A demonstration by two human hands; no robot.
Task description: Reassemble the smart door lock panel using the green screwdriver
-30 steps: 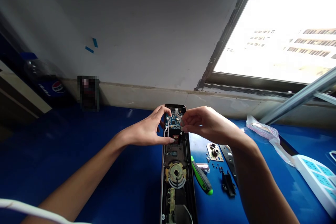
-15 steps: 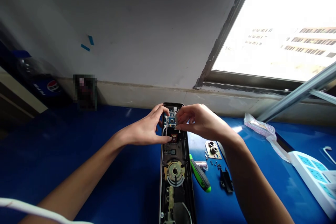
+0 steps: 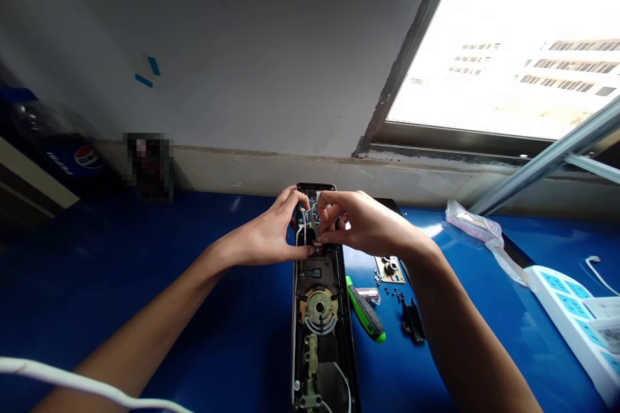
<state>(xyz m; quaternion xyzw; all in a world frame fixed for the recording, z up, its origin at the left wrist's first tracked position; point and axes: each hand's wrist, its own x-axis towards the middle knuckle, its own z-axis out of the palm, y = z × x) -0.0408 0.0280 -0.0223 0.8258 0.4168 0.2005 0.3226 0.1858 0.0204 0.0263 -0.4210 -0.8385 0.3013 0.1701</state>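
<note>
A long black door-lock housing (image 3: 317,274) lies open, its round brass-coloured part and metal mechanism exposed. My left hand (image 3: 274,232) grips its upper left edge, fingers by the blue circuit board (image 3: 309,201) and thumb at a small reddish module (image 3: 318,248). Thumb and fingertips of my right hand (image 3: 356,222) pinch a thin grey cable (image 3: 314,227) just above that module. The cable's end is partly hidden by my fingers. White wires (image 3: 299,235) run along the housing's left side.
Right of the housing lie a green-and-grey screwdriver (image 3: 366,310), loose screws (image 3: 394,293), a metal plate (image 3: 390,269) and a black bracket (image 3: 413,321). A white power strip (image 3: 571,322) is farther right. A white cable (image 3: 87,387) crosses my left forearm.
My right hand has drawn the grey cable down from the circuit board towards the reddish module. My left hand keeps its hold; the whole view has shifted slightly.
</note>
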